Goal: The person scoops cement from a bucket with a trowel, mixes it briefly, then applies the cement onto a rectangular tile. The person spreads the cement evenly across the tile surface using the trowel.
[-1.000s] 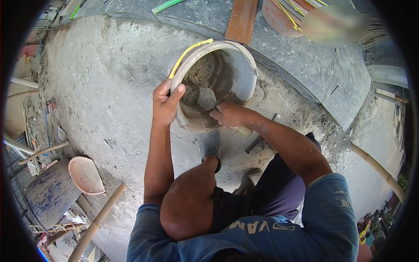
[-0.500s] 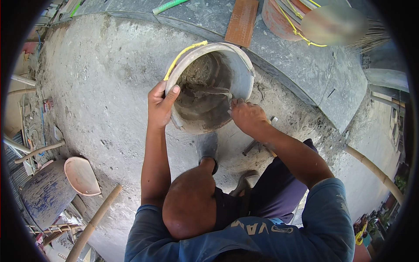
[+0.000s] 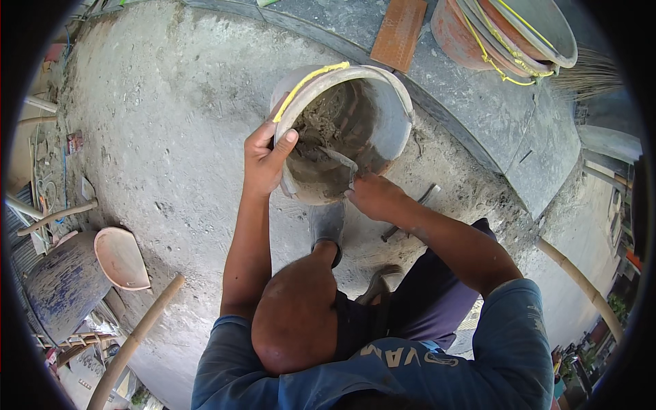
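A grey bucket [image 3: 400, 130] is tipped toward me, its mouth facing me, with wet grey mortar [image 3: 321, 119] inside. My left hand [image 3: 268, 158] grips its left rim, thumb over the edge, beside the yellow-wrapped handle [image 3: 307, 83]. Closed around the handle of a trowel [image 3: 341, 158], my right hand [image 3: 376, 197] is at the near right of the bucket's mouth. The trowel's bent metal neck shows, while its blade is mostly sunk in the mortar. The trowel's grip is hidden in my fingers.
Stacked buckets [image 3: 471, 41] and a reddish-brown tile [image 3: 400, 34] sit on the raised grey slab [image 3: 471, 102] ahead. A dark metal tool [image 3: 411, 213] lies right of my boot [image 3: 326, 225]. Bamboo poles [image 3: 140, 335] and a cut plastic container [image 3: 121, 258] are at the left.
My right hand has moved left and nearer relative to the bucket, and the trowel has turned, its blade now deeper in the mortar. The left hand keeps its hold; the whole view has shifted slightly.
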Demonstrator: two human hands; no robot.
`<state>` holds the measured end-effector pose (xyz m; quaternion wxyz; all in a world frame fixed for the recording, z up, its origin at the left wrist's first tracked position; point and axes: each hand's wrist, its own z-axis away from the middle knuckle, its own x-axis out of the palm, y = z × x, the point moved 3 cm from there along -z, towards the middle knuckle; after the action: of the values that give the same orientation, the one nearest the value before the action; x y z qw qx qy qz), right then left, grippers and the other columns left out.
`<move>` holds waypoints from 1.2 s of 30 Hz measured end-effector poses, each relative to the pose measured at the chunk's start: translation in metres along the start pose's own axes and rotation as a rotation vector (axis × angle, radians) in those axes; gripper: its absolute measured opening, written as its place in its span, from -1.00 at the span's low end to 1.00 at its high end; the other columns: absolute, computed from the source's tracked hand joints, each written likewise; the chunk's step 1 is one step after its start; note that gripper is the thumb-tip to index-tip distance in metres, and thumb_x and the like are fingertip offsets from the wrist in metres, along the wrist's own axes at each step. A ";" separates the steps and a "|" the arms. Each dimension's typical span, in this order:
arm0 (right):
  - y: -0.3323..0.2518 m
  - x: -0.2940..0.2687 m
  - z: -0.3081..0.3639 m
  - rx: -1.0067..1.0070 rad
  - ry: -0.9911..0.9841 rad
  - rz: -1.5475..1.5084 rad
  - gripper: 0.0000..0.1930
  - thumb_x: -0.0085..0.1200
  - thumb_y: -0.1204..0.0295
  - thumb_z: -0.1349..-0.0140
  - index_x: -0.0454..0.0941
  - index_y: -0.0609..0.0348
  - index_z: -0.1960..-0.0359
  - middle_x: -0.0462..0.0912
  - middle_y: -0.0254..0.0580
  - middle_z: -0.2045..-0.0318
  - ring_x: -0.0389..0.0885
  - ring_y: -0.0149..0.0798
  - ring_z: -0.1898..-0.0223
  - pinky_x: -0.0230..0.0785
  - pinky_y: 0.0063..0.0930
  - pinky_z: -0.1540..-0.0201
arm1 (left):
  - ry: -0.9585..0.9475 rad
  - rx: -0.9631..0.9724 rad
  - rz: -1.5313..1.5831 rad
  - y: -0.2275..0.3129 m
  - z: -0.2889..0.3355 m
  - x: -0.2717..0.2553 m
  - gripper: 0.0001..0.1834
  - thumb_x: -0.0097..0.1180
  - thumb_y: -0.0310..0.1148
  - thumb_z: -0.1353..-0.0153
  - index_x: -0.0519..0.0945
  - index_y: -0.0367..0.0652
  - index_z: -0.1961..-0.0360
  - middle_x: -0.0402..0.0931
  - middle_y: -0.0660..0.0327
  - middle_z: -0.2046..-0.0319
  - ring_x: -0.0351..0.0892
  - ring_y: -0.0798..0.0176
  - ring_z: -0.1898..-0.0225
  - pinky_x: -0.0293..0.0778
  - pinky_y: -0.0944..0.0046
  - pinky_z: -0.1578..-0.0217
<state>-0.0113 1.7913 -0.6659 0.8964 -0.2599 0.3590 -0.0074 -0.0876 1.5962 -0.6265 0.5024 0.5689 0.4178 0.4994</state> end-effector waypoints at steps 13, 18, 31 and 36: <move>0.036 -0.029 0.012 0.052 -0.146 -0.921 -0.54 -0.08 0.09 -0.35 0.48 0.37 0.28 0.55 -0.13 0.50 0.57 -0.29 0.54 0.42 -0.35 0.46 | 0.054 -0.035 -0.063 -0.009 0.005 -0.014 -0.65 0.18 -0.34 -0.25 0.53 -0.38 0.04 0.53 0.32 0.26 0.37 0.50 0.24 0.29 0.45 0.16; 0.037 -0.019 -0.002 0.045 0.115 -0.080 -0.57 -0.11 0.19 -0.33 0.52 0.45 0.27 0.57 0.25 0.21 0.60 0.11 0.19 0.46 -0.12 0.11 | 0.059 -0.026 -0.021 -0.003 0.006 -0.006 -0.70 0.15 -0.34 -0.27 0.55 -0.36 0.09 0.51 0.35 0.31 0.37 0.50 0.27 0.29 0.45 0.19; -0.004 -0.002 0.005 0.001 -0.277 -1.333 -0.61 -0.05 0.16 -0.34 0.46 0.35 0.25 0.44 -0.23 0.51 0.46 -0.38 0.59 0.39 -0.44 0.56 | 0.156 -0.027 0.156 -0.017 -0.009 -0.041 -0.64 0.09 -0.35 -0.30 0.49 -0.34 -0.05 0.55 0.22 0.12 0.47 0.39 0.13 0.37 0.37 0.06; -0.011 -0.022 0.054 -0.193 -0.329 -1.731 -0.66 -0.08 0.19 -0.38 0.46 0.28 0.20 0.42 -0.33 0.50 0.40 -0.46 0.60 0.32 -0.53 0.55 | 0.297 -0.246 0.253 -0.030 -0.034 -0.131 -0.62 0.08 -0.35 -0.29 0.45 -0.32 -0.06 0.57 0.13 0.12 0.56 0.20 0.11 0.47 0.23 0.05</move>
<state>0.0092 1.8111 -0.6138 0.5909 -0.5127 -0.0980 -0.6151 -0.1404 1.4776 -0.6762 0.4342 0.4713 0.3484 0.6841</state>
